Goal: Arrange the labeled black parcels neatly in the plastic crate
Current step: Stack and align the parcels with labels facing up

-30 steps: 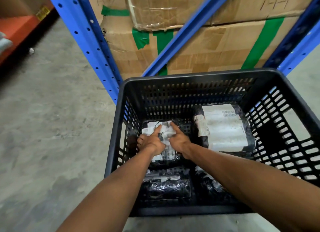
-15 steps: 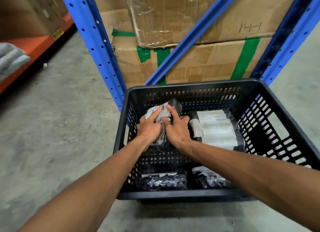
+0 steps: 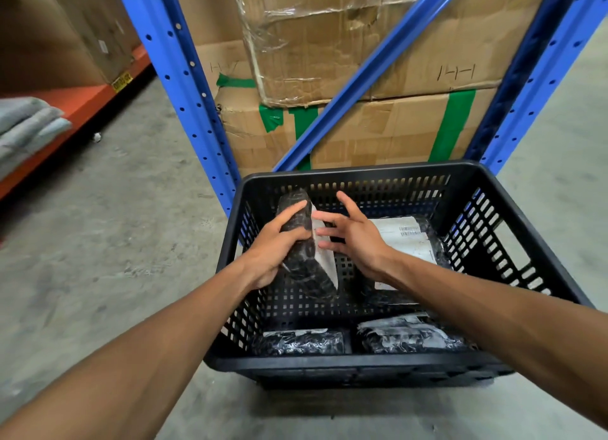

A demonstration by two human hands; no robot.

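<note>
A black plastic crate [image 3: 362,171] stands on the concrete floor in front of me. My left hand [image 3: 276,245] grips a black wrapped parcel [image 3: 309,268] with a white label, held on edge above the crate's left half. My right hand [image 3: 353,234] hovers beside it with fingers spread, fingertips near the label, holding nothing. A large parcel with a white label [image 3: 408,239] lies flat at the crate's back right, partly hidden by my right wrist. Two smaller black parcels lie along the near wall, one on the left [image 3: 301,342] and one on the right [image 3: 408,337].
A blue steel rack [image 3: 184,87] with a diagonal brace rises right behind the crate, holding taped cardboard boxes [image 3: 378,124]. An orange shelf [image 3: 82,100] with boxes and grey folded material runs along the left. Bare concrete floor [image 3: 108,242] lies to the left of the crate.
The parcel was lifted from the crate floor and turned up on its edge. My right hand let go of it and spread its fingers; the left hand keeps hold.
</note>
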